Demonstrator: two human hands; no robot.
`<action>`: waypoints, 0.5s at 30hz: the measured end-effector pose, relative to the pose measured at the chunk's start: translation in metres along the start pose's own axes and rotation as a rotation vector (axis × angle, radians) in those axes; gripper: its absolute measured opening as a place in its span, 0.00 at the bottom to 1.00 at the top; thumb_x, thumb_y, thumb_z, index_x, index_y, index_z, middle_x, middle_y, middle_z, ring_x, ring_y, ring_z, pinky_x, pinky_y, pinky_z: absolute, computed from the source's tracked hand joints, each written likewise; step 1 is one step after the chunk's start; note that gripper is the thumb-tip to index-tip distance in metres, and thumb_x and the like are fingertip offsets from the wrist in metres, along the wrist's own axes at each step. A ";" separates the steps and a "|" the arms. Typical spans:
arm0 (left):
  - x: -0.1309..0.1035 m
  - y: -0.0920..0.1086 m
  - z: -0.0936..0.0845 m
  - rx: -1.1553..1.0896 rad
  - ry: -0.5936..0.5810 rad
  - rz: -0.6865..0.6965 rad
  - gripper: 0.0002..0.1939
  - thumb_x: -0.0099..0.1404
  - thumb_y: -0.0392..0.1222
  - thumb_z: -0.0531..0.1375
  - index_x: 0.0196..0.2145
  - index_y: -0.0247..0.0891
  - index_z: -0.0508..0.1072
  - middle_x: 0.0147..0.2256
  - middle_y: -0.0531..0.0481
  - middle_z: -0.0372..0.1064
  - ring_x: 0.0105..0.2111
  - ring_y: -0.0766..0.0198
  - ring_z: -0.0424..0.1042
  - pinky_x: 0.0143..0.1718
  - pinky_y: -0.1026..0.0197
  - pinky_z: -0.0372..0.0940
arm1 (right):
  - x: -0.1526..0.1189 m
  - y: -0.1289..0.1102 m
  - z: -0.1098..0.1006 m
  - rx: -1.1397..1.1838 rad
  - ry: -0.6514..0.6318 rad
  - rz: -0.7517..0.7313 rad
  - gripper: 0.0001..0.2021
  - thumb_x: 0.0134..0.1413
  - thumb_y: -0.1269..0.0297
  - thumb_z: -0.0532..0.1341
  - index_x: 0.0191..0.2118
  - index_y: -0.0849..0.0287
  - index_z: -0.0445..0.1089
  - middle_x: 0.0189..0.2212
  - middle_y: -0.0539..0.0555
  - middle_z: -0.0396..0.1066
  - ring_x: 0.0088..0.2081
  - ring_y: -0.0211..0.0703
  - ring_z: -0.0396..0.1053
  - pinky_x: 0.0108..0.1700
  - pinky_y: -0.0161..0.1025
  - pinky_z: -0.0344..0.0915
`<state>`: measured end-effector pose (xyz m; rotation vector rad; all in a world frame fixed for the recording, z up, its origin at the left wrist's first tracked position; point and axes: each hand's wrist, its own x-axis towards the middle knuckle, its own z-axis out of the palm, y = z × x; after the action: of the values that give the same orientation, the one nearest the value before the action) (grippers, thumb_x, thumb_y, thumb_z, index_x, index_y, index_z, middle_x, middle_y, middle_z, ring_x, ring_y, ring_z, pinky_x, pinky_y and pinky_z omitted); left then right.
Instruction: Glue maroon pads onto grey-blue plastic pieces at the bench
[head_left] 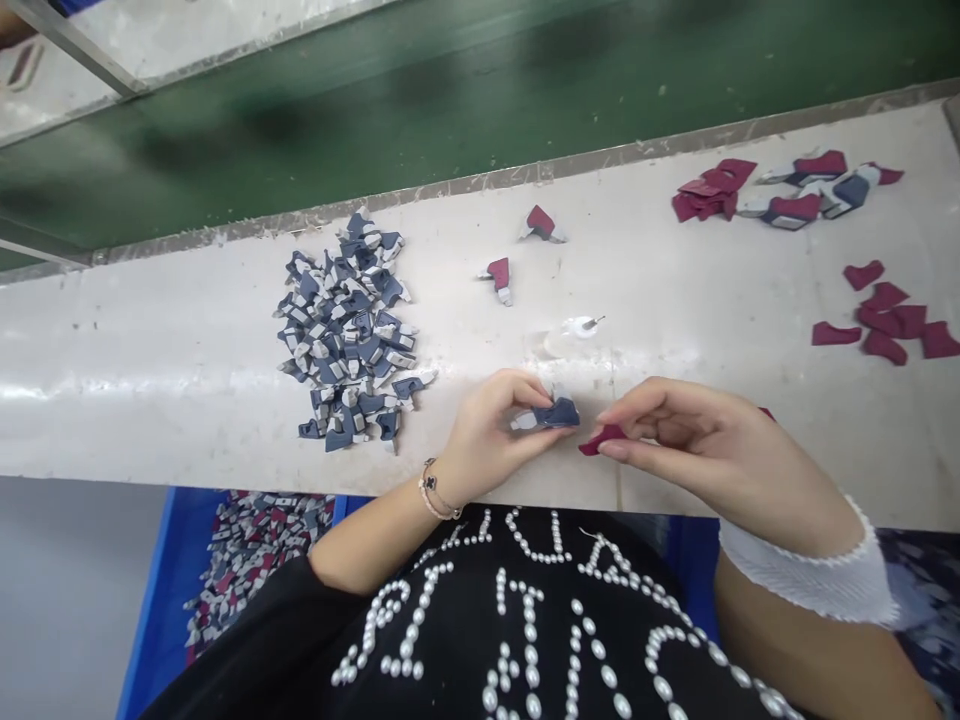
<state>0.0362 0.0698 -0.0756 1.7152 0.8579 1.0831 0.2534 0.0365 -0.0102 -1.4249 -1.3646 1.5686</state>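
Note:
Between the thumb and fingers of my left hand (499,425) is a small blue-and-grey plastic part (556,412). Just to its right, my right hand (686,440) pinches a dark red plastic piece (602,438) by one end. The two pieces are close but apart. Past my hands, a white disc with a thin pin (583,326) lies on the table. Farther back are two assembled parts with red faces, one nearer (499,274) and one farther (541,222). Left of my left hand spreads a heap of blue-and-grey parts (349,330).
Loose red pieces (889,318) lie on the right of the white table (150,370). Behind them sit a red stack (712,190) and several mixed parts (821,188). A green belt (450,100) runs along the back. A blue bin (161,590) of parts stands below the front edge.

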 end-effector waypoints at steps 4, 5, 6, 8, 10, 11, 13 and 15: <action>-0.005 -0.008 0.009 -0.023 0.061 0.073 0.15 0.56 0.40 0.74 0.37 0.39 0.73 0.37 0.49 0.74 0.38 0.64 0.75 0.41 0.59 0.73 | 0.004 0.001 0.006 0.051 -0.026 0.000 0.07 0.52 0.58 0.72 0.38 0.49 0.79 0.34 0.50 0.80 0.37 0.46 0.80 0.42 0.44 0.80; -0.006 -0.010 0.010 -0.027 0.073 0.073 0.15 0.56 0.40 0.74 0.37 0.39 0.73 0.37 0.49 0.74 0.38 0.64 0.75 0.40 0.61 0.72 | 0.005 0.002 0.007 0.067 -0.040 0.004 0.06 0.53 0.58 0.72 0.37 0.49 0.79 0.34 0.51 0.81 0.37 0.47 0.80 0.42 0.45 0.80; -0.006 -0.011 0.010 -0.034 0.084 0.066 0.15 0.56 0.40 0.74 0.37 0.39 0.73 0.37 0.49 0.74 0.38 0.64 0.75 0.39 0.61 0.72 | 0.007 0.003 0.008 0.080 -0.055 0.005 0.05 0.53 0.57 0.72 0.36 0.49 0.80 0.34 0.51 0.81 0.38 0.47 0.80 0.43 0.45 0.80; -0.007 -0.013 0.009 -0.043 0.099 0.040 0.15 0.56 0.40 0.74 0.37 0.39 0.73 0.38 0.49 0.73 0.38 0.64 0.75 0.37 0.62 0.73 | 0.008 0.004 0.010 0.083 -0.066 -0.008 0.05 0.54 0.57 0.71 0.33 0.50 0.80 0.36 0.51 0.80 0.39 0.46 0.80 0.44 0.44 0.80; -0.007 -0.013 0.008 -0.047 0.109 0.030 0.15 0.56 0.40 0.74 0.38 0.39 0.73 0.38 0.49 0.73 0.38 0.64 0.76 0.37 0.62 0.73 | 0.010 0.005 0.011 0.054 -0.044 -0.034 0.05 0.54 0.56 0.71 0.33 0.49 0.81 0.37 0.51 0.80 0.39 0.44 0.79 0.43 0.40 0.79; -0.007 -0.013 0.008 -0.050 0.113 0.033 0.15 0.56 0.40 0.73 0.38 0.39 0.73 0.38 0.49 0.73 0.38 0.64 0.76 0.38 0.62 0.73 | 0.011 0.005 0.011 0.034 -0.029 -0.043 0.05 0.54 0.56 0.71 0.33 0.49 0.81 0.37 0.51 0.79 0.38 0.42 0.78 0.41 0.39 0.78; -0.007 -0.013 0.008 -0.055 0.118 0.052 0.15 0.57 0.40 0.73 0.38 0.39 0.73 0.38 0.49 0.73 0.39 0.65 0.76 0.39 0.62 0.73 | 0.012 0.005 0.010 -0.001 -0.004 -0.028 0.06 0.55 0.56 0.71 0.34 0.50 0.82 0.34 0.51 0.78 0.34 0.41 0.77 0.37 0.37 0.77; -0.007 -0.013 0.008 -0.065 0.116 0.069 0.14 0.58 0.40 0.73 0.38 0.40 0.73 0.38 0.49 0.73 0.39 0.65 0.75 0.39 0.62 0.73 | 0.013 0.005 0.010 -0.039 0.009 0.025 0.07 0.55 0.54 0.70 0.34 0.50 0.82 0.29 0.51 0.78 0.30 0.40 0.75 0.34 0.37 0.76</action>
<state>0.0397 0.0655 -0.0911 1.6513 0.8317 1.2540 0.2419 0.0445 -0.0201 -1.4758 -1.3843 1.5574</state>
